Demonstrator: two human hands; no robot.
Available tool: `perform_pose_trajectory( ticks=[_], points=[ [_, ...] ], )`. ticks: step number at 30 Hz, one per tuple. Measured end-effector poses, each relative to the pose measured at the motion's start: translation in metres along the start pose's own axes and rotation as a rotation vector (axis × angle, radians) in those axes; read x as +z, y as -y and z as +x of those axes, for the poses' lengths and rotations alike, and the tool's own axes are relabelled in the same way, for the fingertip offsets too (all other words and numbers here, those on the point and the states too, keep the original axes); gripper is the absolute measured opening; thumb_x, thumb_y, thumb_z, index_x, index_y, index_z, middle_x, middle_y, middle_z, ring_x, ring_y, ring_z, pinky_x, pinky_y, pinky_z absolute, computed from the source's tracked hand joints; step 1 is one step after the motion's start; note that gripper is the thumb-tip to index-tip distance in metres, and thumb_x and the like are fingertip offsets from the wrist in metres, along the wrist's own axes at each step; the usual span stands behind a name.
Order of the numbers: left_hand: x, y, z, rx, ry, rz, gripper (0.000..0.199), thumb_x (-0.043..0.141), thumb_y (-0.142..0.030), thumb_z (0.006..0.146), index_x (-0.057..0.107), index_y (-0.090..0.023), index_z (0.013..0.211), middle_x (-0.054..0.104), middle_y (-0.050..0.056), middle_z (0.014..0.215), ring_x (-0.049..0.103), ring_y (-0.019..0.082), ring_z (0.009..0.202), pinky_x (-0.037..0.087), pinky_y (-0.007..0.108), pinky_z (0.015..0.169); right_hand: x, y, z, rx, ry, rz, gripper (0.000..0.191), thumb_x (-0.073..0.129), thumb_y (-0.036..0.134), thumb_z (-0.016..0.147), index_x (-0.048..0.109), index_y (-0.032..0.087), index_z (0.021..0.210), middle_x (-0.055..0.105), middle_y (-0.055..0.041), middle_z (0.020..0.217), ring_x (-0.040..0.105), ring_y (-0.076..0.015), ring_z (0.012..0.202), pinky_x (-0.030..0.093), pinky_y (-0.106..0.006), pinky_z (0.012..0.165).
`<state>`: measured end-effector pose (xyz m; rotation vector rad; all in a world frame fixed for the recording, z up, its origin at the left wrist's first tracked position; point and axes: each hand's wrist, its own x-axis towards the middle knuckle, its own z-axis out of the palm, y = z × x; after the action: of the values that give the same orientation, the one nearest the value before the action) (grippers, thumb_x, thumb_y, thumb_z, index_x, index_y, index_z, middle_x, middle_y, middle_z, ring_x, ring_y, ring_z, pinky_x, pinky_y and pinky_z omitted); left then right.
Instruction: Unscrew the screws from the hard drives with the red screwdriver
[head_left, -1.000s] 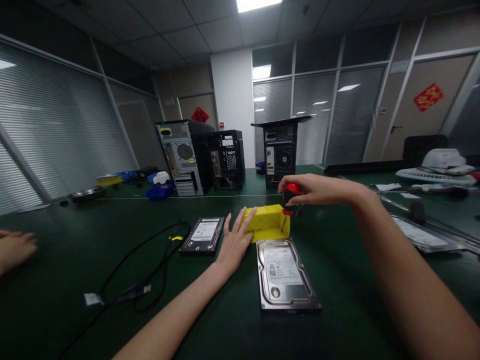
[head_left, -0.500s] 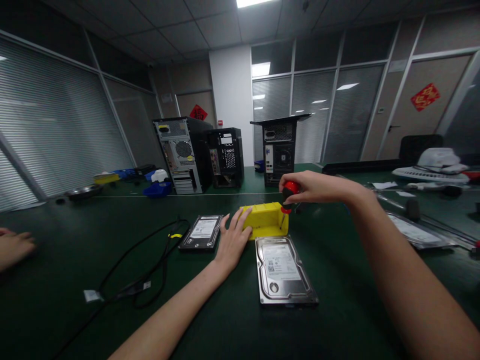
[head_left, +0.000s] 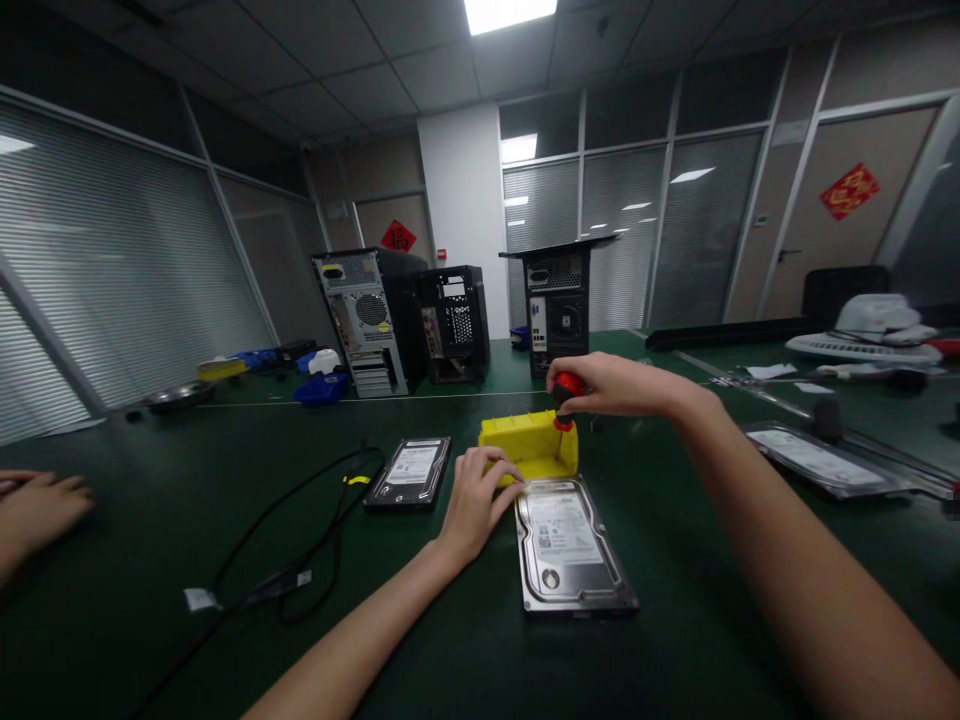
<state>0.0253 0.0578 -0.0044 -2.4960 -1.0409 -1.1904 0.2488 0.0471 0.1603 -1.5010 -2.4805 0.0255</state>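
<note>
A yellow plastic bin (head_left: pixel 529 445) lies on the green table with its opening toward me. My right hand (head_left: pixel 589 385) grips a red and black screwdriver (head_left: pixel 568 390) by the handle, its lower end at the bin's right side. At the bin's lower left is my left hand (head_left: pixel 480 495), fingers bent, thumb and index close together by the top edge of a silver hard drive (head_left: pixel 566 545); whether something small is between them cannot be made out. That drive lies label up in front of the bin. Another hard drive (head_left: pixel 411 470) rests left of my left hand.
Black cables (head_left: pixel 330 540) curl at the left, near another person's hand (head_left: pixel 49 505). Computer cases (head_left: pixel 367 320) stand at the back, one more (head_left: pixel 559 315) behind the bin. A further drive (head_left: pixel 821 460) and metal bars lie right.
My left hand's fingers have come down off the bin's top edge toward its lower front and the silver drive. The screwdriver has shifted slightly left. The other person's hand reaches further in.
</note>
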Motion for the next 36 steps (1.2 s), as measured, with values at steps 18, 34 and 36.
perform_pose_trajectory(
  ticks=[18, 34, 36],
  points=[
    [-0.01, -0.007, -0.012, -0.303, 0.038, -0.303, 0.006, 0.06, -0.025, 0.084, 0.064, -0.02, 0.082, 0.067, 0.002, 0.084, 0.061, 0.019, 0.082, 0.046, 0.029, 0.074, 0.012, 0.007, 0.01, -0.057, -0.042, -0.032, 0.033, 0.056, 0.036, 0.076, 0.056, 0.02, 0.105, 0.061, -0.0074, 0.099, 0.057, -0.0201, 0.086, 0.042, -0.03, 0.07],
    [-0.018, -0.022, -0.011, -0.207, 0.1, -0.426, 0.007, 0.068, -0.016, 0.078, 0.069, -0.021, 0.082, 0.068, 0.002, 0.086, 0.06, 0.018, 0.087, 0.046, 0.031, 0.081, -0.041, 0.012, -0.05, 0.01, 0.015, 0.094, 0.046, 0.054, 0.055, 0.077, 0.053, 0.026, 0.113, 0.063, -0.0041, 0.099, 0.06, -0.0172, 0.079, 0.049, -0.028, 0.063],
    [-0.022, -0.033, -0.008, -0.196, 0.108, -0.469, 0.007, 0.069, -0.017, 0.077, 0.069, -0.021, 0.083, 0.069, 0.002, 0.087, 0.059, 0.019, 0.088, 0.045, 0.032, 0.082, -0.048, 0.009, -0.064, 0.022, 0.036, 0.087, 0.049, 0.057, 0.056, 0.074, 0.055, 0.027, 0.114, 0.064, -0.0045, 0.1, 0.061, -0.0186, 0.08, 0.051, -0.029, 0.062]
  ],
)
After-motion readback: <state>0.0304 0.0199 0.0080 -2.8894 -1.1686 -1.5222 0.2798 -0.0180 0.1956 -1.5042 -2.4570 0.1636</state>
